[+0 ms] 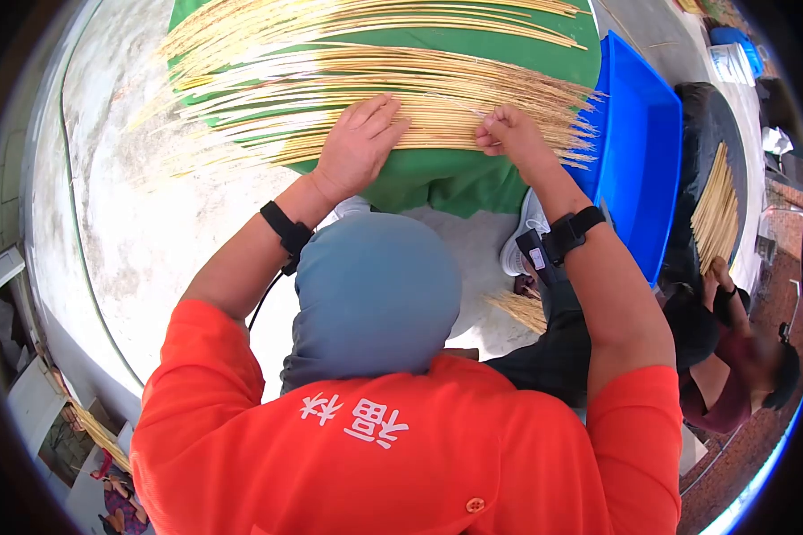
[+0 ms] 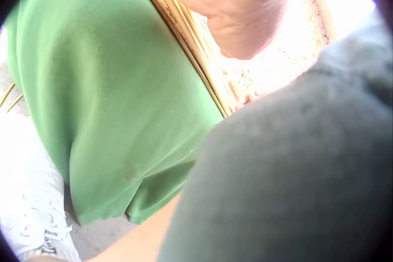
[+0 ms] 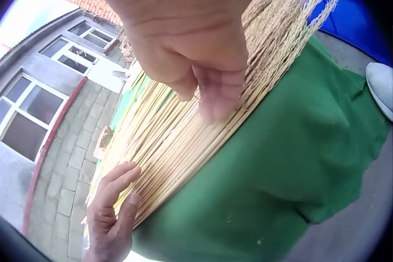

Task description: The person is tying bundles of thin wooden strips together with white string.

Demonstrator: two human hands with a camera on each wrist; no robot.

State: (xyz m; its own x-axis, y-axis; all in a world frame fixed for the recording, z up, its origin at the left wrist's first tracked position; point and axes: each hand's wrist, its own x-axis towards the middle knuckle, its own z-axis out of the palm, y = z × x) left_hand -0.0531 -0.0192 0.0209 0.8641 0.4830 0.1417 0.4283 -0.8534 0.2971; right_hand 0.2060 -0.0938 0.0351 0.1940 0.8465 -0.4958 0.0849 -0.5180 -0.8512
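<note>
Pale straw stalks [image 1: 442, 125] with feathery heads lie side by side on a green cloth [image 1: 455, 183]. My left hand [image 1: 357, 147] rests flat on their near edge, fingers spread; the right wrist view shows this hand [image 3: 113, 213] with its thumb apart. Further toward the feathery heads, my right hand [image 1: 517, 138] has its fingers curled and pinches a thin pale thread [image 1: 459, 104] above the stalks. In the right wrist view the fingertips of the right hand [image 3: 190, 35] are close to the stalks [image 3: 178, 157]. The left wrist view shows only part of the left hand [image 2: 239, 10].
More stalks [image 1: 375, 13] lie across the far part of the cloth. A blue bin [image 1: 647, 152] stands at the right of the cloth. Beyond it, another person [image 1: 740, 357] touches a bundle of stalks [image 1: 716, 209] on a dark round surface. A white shoe [image 1: 531, 223] is below the cloth.
</note>
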